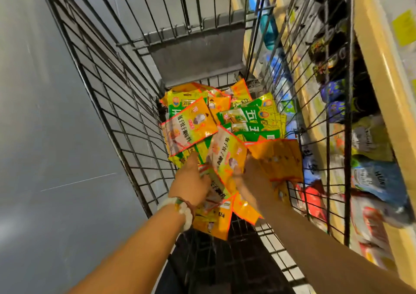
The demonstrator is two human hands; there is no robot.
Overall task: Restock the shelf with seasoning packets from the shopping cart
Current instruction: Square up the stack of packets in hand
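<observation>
Left of the shopping cart (126,104) lies bare grey floor (45,113). The cart is a dark wire basket seen from above, its grey plastic flap (198,52) folded at the far end. A heap of seasoning packets (225,122) fills the cart's bottom: orange-yellow ones with red edges, and green-and-yellow ones toward the cart's far right corner.

The left hand (190,181) reaches down into the cart on its left side, back of the hand up, fingers buried among the packets just below a tilted orange packet (189,127); whether those fingers are clamped on anything cannot be told. A pale bead bracelet (185,210) and a dark cord circle that wrist.

In the middle of the cart, between the two hands, an orange packet with a white panel (225,156) stands up on edge, touching both hands.

The right hand (254,176) is on the cart's right side, fingers curled round a fanned stack of orange packets (279,160) that leans against the cart's right wall.

Right of the cart, seen through its wire, runs a yellow-edged shelf (378,52) stocked with blue, green, dark and red bags, all blurred.
</observation>
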